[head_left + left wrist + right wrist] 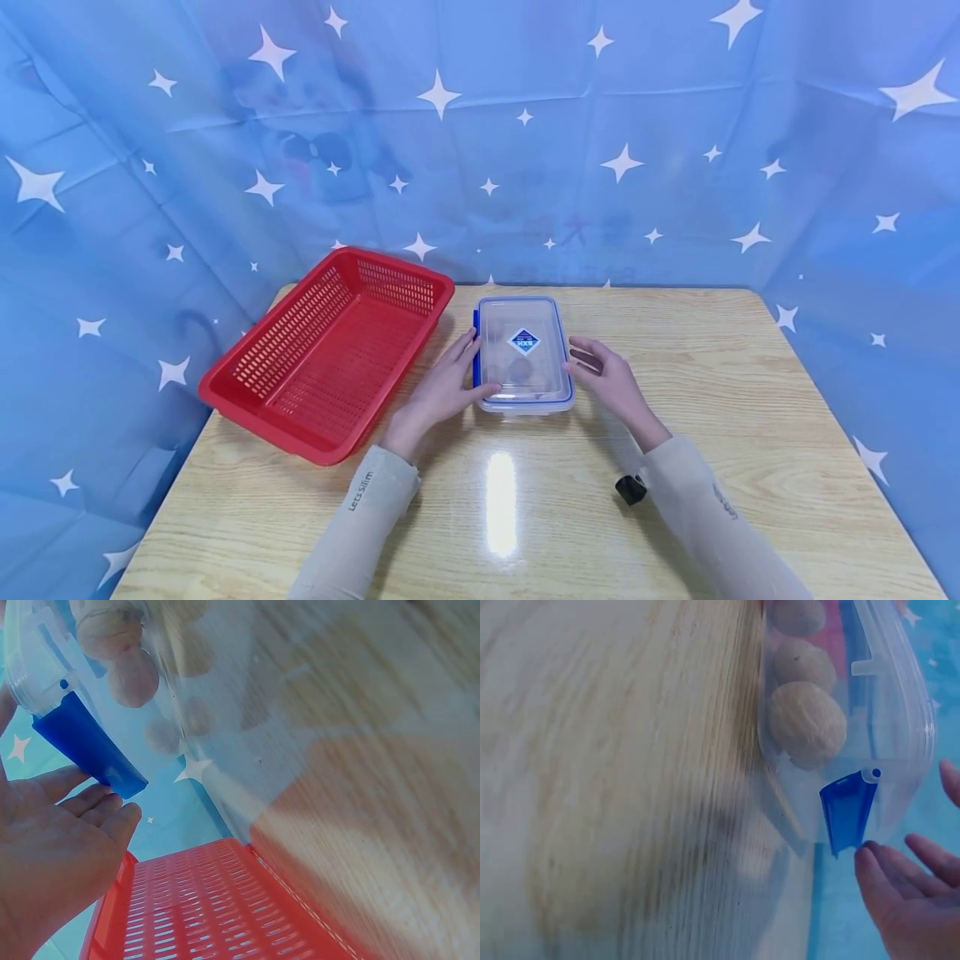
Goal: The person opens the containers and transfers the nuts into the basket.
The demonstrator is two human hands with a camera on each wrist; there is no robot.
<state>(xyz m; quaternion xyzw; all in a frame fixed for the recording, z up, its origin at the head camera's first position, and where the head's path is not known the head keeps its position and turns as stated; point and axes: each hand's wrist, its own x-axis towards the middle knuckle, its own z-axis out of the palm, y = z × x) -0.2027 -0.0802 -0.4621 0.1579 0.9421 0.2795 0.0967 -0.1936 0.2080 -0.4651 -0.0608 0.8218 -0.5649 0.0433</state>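
Observation:
A clear plastic food container [525,367] with a blue-edged lid and a blue and white label stands on the table between my hands. Inside are several round light-brown things [808,724], some with a wrinkled surface; their kind is unclear. At its left side, my left hand [442,387] has its fingers against a blue latch [94,746] that sticks outward, and its thumb reaches over the lid's near left corner. On the opposite side my right hand [611,379] is held with loosely bent fingers, its fingertips close to another flared blue latch [847,810].
A red perforated plastic basket [315,358] stands on the left of the wooden table [712,375], just beside my left hand. Under my right forearm shows a small black object [631,490]. A blue curtain with white stars [480,142] hangs behind the table.

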